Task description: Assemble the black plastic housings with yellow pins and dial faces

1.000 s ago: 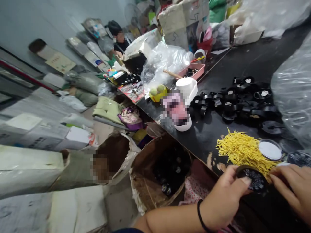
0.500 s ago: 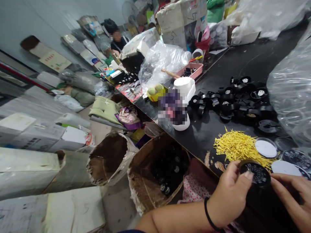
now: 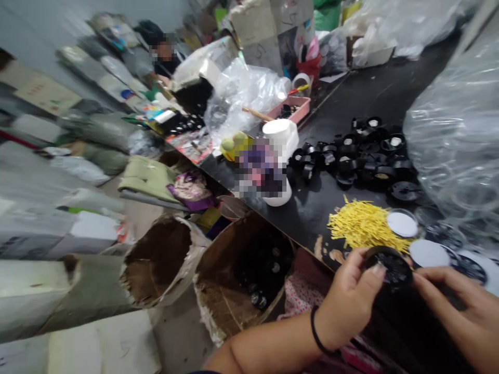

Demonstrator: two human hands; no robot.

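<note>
A round black dial case [image 3: 391, 267] with white markings on its face is tilted up at the table's near edge. My left hand [image 3: 353, 298] grips its left side, thumb on the face and fingers around the rim. At the right rim, the fingertips of my right hand [image 3: 454, 301] hold the edge. Just beyond lies a heap of small yellow pointers [image 3: 360, 223]. White discs [image 3: 429, 253] and loose black dial plates [image 3: 472, 267] lie right of the heap. Farther back are several black round housings [image 3: 374, 150].
A cardboard box [image 3: 226, 306] with black parts inside stands below the table edge, beside another open carton [image 3: 156, 265]. Clear plastic bags [image 3: 448, 145] bulge at the right. A white cup [image 3: 276, 132] and pink tray [image 3: 300, 110] stand farther back. A person [image 3: 161, 57] sits at the far end.
The camera view has shifted, so the table and hands appear farther left. Both hands still hold the dial case, its face now tilted differently and blurred.
</note>
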